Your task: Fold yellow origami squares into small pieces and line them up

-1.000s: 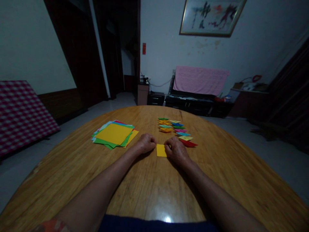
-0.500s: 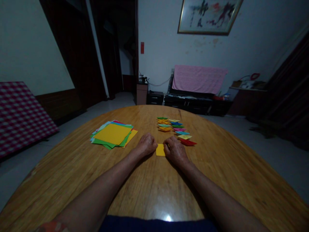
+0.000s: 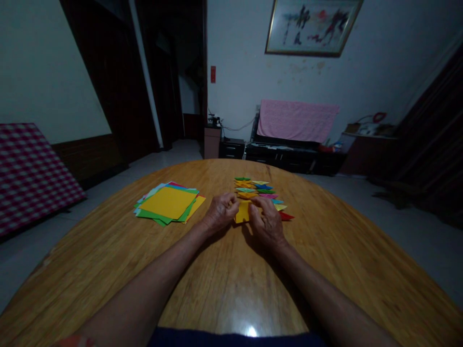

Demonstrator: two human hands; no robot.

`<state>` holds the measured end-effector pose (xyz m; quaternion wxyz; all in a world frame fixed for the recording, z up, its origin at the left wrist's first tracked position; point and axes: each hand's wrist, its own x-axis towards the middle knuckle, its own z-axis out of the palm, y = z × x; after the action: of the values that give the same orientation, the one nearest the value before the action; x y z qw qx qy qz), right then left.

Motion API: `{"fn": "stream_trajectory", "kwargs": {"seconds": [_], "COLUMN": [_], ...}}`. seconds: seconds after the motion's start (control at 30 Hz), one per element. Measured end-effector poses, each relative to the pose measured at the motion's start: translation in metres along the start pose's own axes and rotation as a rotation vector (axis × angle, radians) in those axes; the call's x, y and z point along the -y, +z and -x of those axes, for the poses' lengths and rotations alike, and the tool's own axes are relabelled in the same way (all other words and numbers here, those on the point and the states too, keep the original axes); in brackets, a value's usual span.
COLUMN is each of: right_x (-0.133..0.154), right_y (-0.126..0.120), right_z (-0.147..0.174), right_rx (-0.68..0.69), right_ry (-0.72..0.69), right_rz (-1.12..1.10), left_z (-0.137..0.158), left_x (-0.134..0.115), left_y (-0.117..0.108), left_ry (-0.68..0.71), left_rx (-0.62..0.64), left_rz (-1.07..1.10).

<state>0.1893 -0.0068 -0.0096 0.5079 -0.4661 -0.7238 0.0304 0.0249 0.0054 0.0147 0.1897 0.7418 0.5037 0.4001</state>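
A small folded sheet of yellow paper (image 3: 243, 212) is between my two hands, its far side raised off the table. My left hand (image 3: 221, 212) is closed on its left edge. Fingers and thumb of my right hand (image 3: 266, 220) pinch the right edge. Just beyond the hands, folded paper boats (image 3: 247, 195) in several colours stand in two rows. My right hand partly hides the nearest ones, among them a red paper boat (image 3: 287, 217).
Left of my hands lies a loose stack of coloured paper squares (image 3: 168, 202), a yellow one on top. Everything rests on a round wooden table (image 3: 213, 284). Past its far edge stands a low black cabinet (image 3: 282, 155) below a pink cloth (image 3: 296, 120).
Both hands have lifted the far side of the yellow paper, which lay flat before. My right hand has shifted slightly right and now covers more of the nearest boats.
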Motion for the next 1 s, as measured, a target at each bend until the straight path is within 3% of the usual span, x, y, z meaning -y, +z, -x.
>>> {"fn": "stream_trajectory", "kwargs": {"seconds": [0.13, 0.23, 0.4, 0.6, 0.83, 1.0], "right_x": [0.005, 0.007, 0.01, 0.007, 0.003, -0.001], "right_y": [0.002, 0.001, -0.005, -0.005, 0.002, 0.002], "right_z": [-0.001, 0.0, 0.0, 0.0, 0.002, 0.003], "right_rx": [-0.06, -0.054, -0.071, -0.038, 0.065, 0.099], "right_ry": [0.073, 0.107, 0.121, -0.015, -0.037, 0.036], "right_rz": [-0.049, -0.048, -0.047, 0.051, -0.007, 0.044], "left_z": [0.009, 0.014, 0.007, -0.004, 0.007, -0.001], "left_x": [-0.006, -0.002, 0.011, 0.022, 0.016, 0.038], "left_y": [-0.003, -0.004, -0.009, -0.012, -0.012, -0.011], "left_ry": [-0.151, -0.188, -0.161, -0.008, -0.17, -0.182], "left_rx": [0.143, 0.175, 0.201, 0.186, 0.278, 0.312], "left_rz": [0.395, 0.51, 0.421, 0.229, 0.404, 0.357]}}
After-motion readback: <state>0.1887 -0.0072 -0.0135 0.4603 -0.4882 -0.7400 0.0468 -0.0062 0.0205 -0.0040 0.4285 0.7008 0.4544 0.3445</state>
